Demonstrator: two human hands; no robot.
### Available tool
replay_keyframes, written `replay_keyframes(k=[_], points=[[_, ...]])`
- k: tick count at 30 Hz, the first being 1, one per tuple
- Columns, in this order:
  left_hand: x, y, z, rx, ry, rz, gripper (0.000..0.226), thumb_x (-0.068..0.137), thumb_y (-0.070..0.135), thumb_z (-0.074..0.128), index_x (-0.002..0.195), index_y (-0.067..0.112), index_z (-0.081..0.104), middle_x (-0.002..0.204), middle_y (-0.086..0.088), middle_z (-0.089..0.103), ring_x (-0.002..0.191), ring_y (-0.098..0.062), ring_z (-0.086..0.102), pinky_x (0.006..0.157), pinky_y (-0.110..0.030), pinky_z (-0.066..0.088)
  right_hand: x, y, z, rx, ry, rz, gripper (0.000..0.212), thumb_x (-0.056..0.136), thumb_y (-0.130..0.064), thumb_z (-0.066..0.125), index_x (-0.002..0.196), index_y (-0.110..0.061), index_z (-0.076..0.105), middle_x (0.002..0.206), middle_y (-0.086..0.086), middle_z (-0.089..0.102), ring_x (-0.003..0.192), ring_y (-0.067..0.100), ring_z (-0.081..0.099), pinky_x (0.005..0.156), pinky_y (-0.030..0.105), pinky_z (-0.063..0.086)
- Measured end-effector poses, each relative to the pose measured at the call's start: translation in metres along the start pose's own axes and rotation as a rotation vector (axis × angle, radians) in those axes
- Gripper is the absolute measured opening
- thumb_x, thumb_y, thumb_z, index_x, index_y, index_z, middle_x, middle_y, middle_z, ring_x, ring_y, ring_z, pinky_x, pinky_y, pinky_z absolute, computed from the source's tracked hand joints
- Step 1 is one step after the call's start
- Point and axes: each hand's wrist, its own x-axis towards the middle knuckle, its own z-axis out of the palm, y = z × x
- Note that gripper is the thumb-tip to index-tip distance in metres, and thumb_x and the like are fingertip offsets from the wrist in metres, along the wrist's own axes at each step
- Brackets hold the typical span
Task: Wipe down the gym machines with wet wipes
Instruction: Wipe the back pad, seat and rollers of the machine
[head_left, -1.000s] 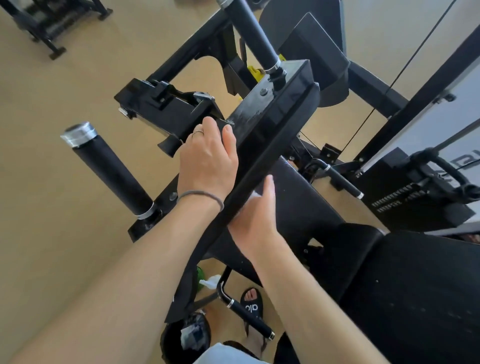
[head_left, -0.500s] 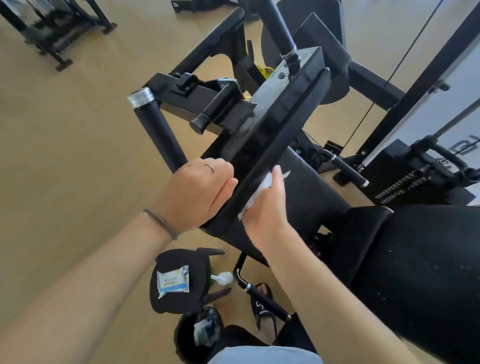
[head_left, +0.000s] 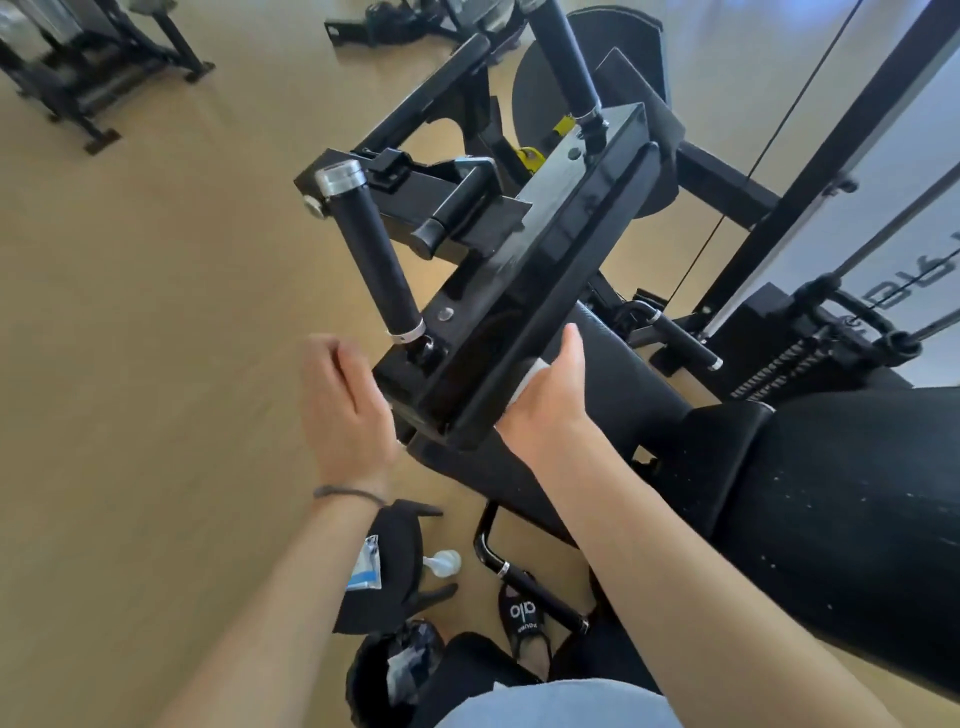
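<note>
Our left hand (head_left: 347, 410) hung loose-fingered, holding nothing, just beside the black foam handle (head_left: 371, 249). Our right hand (head_left: 548, 402) pressed the white wet wipe (head_left: 530, 376) against the machine's black pad (head_left: 540, 296) — thumb raised, fingers hidden behind the edge — above the seat (head_left: 623, 384).

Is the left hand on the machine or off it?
Off. The left hand hangs open beside the black bar, fingers loose, touching nothing.

Bare forearms, grey wristband (head_left: 349, 494), black sandal (head_left: 524, 621).
</note>
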Motion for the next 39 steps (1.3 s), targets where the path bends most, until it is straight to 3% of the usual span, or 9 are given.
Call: replay_keyframes(k=[6,9,10,12,15,20,28,30,39], points=[[-0.008,-0.019,0.001,-0.188,-0.093,-0.469,0.022,0.105,0.029,0.037,0.092,0.013,0.043,0.083,0.000,0.044,0.069,-0.012,0.040,0.064,-0.027,0.037,-0.051,0.063,0.005,-0.327,0.006,-0.148,0.058,0.098,-0.068,0.039,0.146,-0.037,0.047,0.157,-0.003,0.044,0.135,0.012,0.047,0.116,0.036,0.029],[0.003,-0.015,0.010,-0.287,-0.134,-0.720,0.026,0.099,0.041,0.039,0.091,0.018,0.044,0.090,-0.005,0.050,0.082,-0.021,0.049,0.077,-0.037,0.047,-0.055,0.088,0.003,-0.583,0.013,-0.251,0.068,0.106,-0.055,0.033,0.145,0.000,0.038,0.123,-0.008,0.055,0.132,0.019,0.045,0.117,0.042,0.029],[0.005,-0.013,0.012,-0.328,-0.153,-0.773,0.027,0.094,0.046,0.040,0.091,0.020,0.045,0.094,-0.006,0.053,0.087,-0.024,0.055,0.086,-0.044,0.051,-0.055,0.094,0.001,-0.612,0.017,-0.271,0.074,0.105,-0.056,0.033,0.144,0.006,0.028,0.135,-0.002,0.023,0.130,0.024,0.044,0.117,0.046,0.030],[0.005,-0.014,0.014,-0.388,-0.161,-0.829,0.033,0.083,0.052,0.040,0.093,0.020,0.047,0.099,-0.007,0.056,0.095,-0.026,0.061,0.096,-0.051,0.052,-0.059,0.098,0.000,-0.587,0.043,-0.260,0.071,0.101,-0.063,0.036,0.143,-0.007,0.048,0.118,-0.004,0.065,0.125,0.021,0.054,0.112,0.043,0.039],[-0.001,-0.013,0.013,-0.415,-0.157,-0.854,0.035,0.083,0.051,0.040,0.092,0.017,0.045,0.089,-0.002,0.049,0.086,-0.020,0.054,0.091,-0.046,0.052,-0.041,0.080,-0.006,-0.201,0.013,-0.108,0.046,0.103,-0.058,0.038,0.107,-0.021,0.066,0.095,-0.008,0.077,0.102,0.010,0.067,0.094,0.031,0.050],[-0.006,-0.014,0.015,-0.292,-0.141,-0.817,0.035,0.101,0.049,0.037,0.089,0.016,0.041,0.080,0.001,0.041,0.075,-0.019,0.043,0.072,-0.034,0.039,0.000,0.057,-0.024,0.311,-0.184,0.239,0.085,0.095,-0.075,0.029,0.140,-0.007,0.054,0.136,0.027,0.059,0.129,0.049,0.052,0.114,0.060,0.035],[-0.006,-0.004,0.013,-0.204,0.040,-0.794,0.026,0.099,0.036,0.048,0.090,0.012,0.041,0.078,0.002,0.045,0.072,-0.029,0.049,0.073,-0.033,0.049,-0.005,0.059,0.001,0.195,-0.225,0.291,0.056,0.096,-0.048,0.047,0.138,-0.013,0.061,0.137,0.020,0.061,0.129,0.041,0.055,0.113,0.055,0.039],[-0.011,0.006,0.008,-0.178,0.108,-0.701,0.018,0.099,0.026,0.049,0.095,0.011,0.041,0.079,0.005,0.046,0.065,-0.012,0.048,0.057,-0.015,0.040,-0.007,0.058,-0.004,0.260,-0.196,0.329,0.058,0.098,-0.049,0.044,0.138,-0.010,0.060,0.138,0.025,0.059,0.129,0.047,0.053,0.111,0.060,0.039],[-0.045,0.077,0.021,-0.209,0.175,-0.139,0.022,0.087,0.011,0.046,0.082,0.027,0.031,0.080,0.010,0.032,0.067,-0.007,0.036,0.065,-0.017,0.033,-0.092,0.002,-0.044,0.398,-0.159,0.326,0.083,0.103,-0.058,0.040,0.159,-0.002,0.013,0.142,0.042,0.043,0.127,0.057,0.045,0.103,0.061,0.038]])
